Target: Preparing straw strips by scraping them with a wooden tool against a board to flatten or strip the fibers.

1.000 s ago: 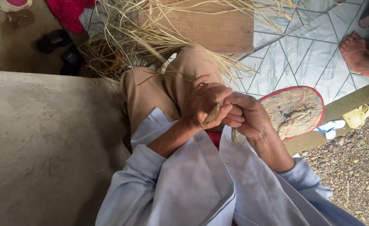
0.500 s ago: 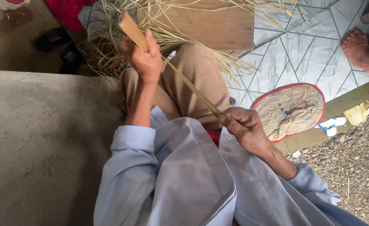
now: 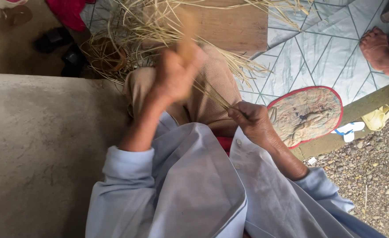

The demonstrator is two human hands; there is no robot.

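Observation:
My left hand (image 3: 174, 77) is raised over my knee and blurred by motion. It is closed around a flat tan stick (image 3: 187, 42) that points up from the fist. My right hand (image 3: 252, 121) rests lower by my right thigh and pinches a thin pale straw strip (image 3: 212, 94). The strip runs up and left from those fingers toward my left hand. Both hands are above my tan trousers (image 3: 207, 101), with light blue sleeves on both arms.
A heap of dry straw (image 3: 150, 26) lies ahead of my knees over a wooden board (image 3: 234, 26) and a patterned mat (image 3: 300, 57). At right are an oval red-rimmed fan (image 3: 307, 114) and another person's bare foot (image 3: 382, 48). A concrete ledge (image 3: 35, 154) fills the left. Gravel (image 3: 371, 176) is at lower right.
The hands were together on my lap, then my left hand rose up and left with the stick, drawing the strip taut. Now it has swung back right, blurred. My right hand stays low.

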